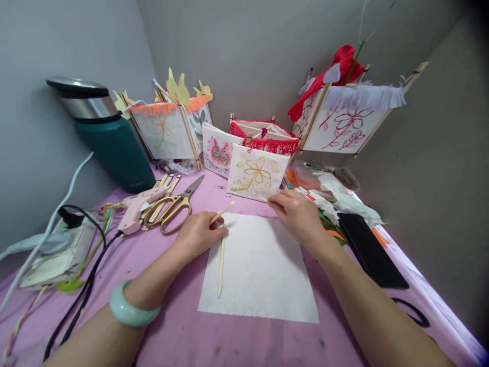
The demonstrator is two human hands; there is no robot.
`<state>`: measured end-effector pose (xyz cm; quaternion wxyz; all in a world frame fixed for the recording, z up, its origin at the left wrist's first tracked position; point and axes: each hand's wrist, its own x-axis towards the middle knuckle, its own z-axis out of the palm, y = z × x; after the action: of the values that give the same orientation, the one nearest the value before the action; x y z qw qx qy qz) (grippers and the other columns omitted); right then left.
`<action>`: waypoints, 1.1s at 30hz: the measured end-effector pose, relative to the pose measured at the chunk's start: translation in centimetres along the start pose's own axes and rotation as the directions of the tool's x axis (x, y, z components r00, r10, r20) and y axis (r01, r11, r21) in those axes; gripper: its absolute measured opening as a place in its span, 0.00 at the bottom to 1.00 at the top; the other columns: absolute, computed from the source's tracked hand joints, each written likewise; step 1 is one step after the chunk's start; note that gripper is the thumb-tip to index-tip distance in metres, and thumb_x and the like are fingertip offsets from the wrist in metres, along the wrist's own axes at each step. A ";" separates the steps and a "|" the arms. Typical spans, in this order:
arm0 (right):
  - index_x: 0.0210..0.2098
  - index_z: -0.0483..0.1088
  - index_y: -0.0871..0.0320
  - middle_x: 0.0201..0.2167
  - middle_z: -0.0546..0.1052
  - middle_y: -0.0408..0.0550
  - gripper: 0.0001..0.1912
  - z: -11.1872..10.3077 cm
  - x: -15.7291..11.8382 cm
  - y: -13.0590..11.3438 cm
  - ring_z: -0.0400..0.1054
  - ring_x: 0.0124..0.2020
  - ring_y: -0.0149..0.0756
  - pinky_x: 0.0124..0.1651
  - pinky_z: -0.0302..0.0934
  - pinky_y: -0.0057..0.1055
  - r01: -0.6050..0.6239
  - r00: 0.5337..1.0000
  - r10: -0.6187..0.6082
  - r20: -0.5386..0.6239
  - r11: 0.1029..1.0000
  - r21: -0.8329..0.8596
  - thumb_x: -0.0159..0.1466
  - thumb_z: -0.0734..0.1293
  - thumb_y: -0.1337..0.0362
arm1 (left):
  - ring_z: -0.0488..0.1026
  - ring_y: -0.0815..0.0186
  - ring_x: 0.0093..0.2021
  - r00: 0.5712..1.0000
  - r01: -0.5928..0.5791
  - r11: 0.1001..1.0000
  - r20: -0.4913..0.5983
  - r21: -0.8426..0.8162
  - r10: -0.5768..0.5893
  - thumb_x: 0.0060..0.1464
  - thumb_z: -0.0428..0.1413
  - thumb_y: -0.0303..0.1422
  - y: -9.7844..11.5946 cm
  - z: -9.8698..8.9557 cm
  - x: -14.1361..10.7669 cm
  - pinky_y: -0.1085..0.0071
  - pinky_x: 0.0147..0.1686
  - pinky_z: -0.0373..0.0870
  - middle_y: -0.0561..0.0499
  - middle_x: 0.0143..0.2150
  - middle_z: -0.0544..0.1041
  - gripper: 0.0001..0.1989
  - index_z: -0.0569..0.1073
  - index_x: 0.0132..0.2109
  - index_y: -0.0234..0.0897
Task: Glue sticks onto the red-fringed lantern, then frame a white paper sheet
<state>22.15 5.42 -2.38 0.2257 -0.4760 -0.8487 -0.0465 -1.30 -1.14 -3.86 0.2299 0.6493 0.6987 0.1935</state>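
My left hand (pixel 200 234) is closed around a thin wooden stick (pixel 225 211), whose pale end points up and to the right. A second wooden stick (pixel 221 267) with a pointed end runs down from under my left fingertips over a white sheet (pixel 267 270). My right hand (pixel 294 211) is closed in a pinch at the lower right edge of a white panel (pixel 257 171) with a yellow flower drawing. A small pale bit shows at the right fingertips, too small to name. Scissors (pixel 171 209) with gold handles lie left of my left hand.
A pink glue gun (pixel 137 206) rests over several wooden sticks. A green tumbler (pixel 110 142) and a power strip (pixel 61 255) stand left. Decorated lanterns (pixel 164 132) (pixel 344 122) line the back, with a red-fringed frame (pixel 273 145) between. A black phone (pixel 370 250) lies right.
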 end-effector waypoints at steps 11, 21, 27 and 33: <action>0.35 0.76 0.57 0.31 0.73 0.47 0.10 3.2 -1.5 -4.2 0.63 0.34 0.32 0.34 0.50 0.29 0.210 0.966 -0.235 0.110 0.957 0.202 0.65 0.62 0.67 | 0.70 0.64 0.30 0.999 -0.031 0.999 -0.015 0.034 0.031 0.44 0.56 0.41 -0.4 0.5 0.1 0.72 0.29 0.57 0.52 0.29 0.75 0.15 0.75 0.40 0.40; 0.34 0.75 0.57 0.31 0.72 0.47 0.10 4.2 -1.5 -4.2 0.61 0.34 0.33 0.35 0.47 0.31 0.285 0.951 -0.297 0.084 0.950 0.128 0.66 0.61 0.66 | 0.68 0.65 0.29 0.999 -0.045 0.999 -0.005 0.030 0.046 0.44 0.56 0.40 -0.3 0.4 0.0 0.72 0.28 0.56 0.53 0.28 0.74 0.14 0.75 0.38 0.40; 0.35 0.75 0.56 0.30 0.72 0.47 0.11 4.6 -1.5 -4.3 0.60 0.34 0.34 0.34 0.47 0.31 0.279 0.954 -0.288 0.077 0.954 0.111 0.66 0.61 0.65 | 0.68 0.66 0.28 0.999 -0.054 0.998 -0.006 0.040 0.054 0.44 0.56 0.39 -0.4 0.5 0.1 0.72 0.27 0.56 0.53 0.27 0.74 0.14 0.75 0.38 0.40; 0.35 0.74 0.56 0.30 0.72 0.47 0.11 4.8 -1.5 -4.3 0.60 0.34 0.34 0.34 0.46 0.32 0.297 0.952 -0.300 0.055 0.953 0.061 0.67 0.60 0.64 | 0.67 0.66 0.27 0.997 -0.076 0.996 -0.012 0.049 0.076 0.44 0.56 0.39 -0.5 0.6 0.1 0.71 0.27 0.55 0.54 0.26 0.73 0.13 0.75 0.38 0.40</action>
<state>17.59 3.36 -6.73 0.2010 -0.3376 -0.9186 -0.0429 -1.35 -1.09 -4.63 0.2019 0.6795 0.6794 0.1896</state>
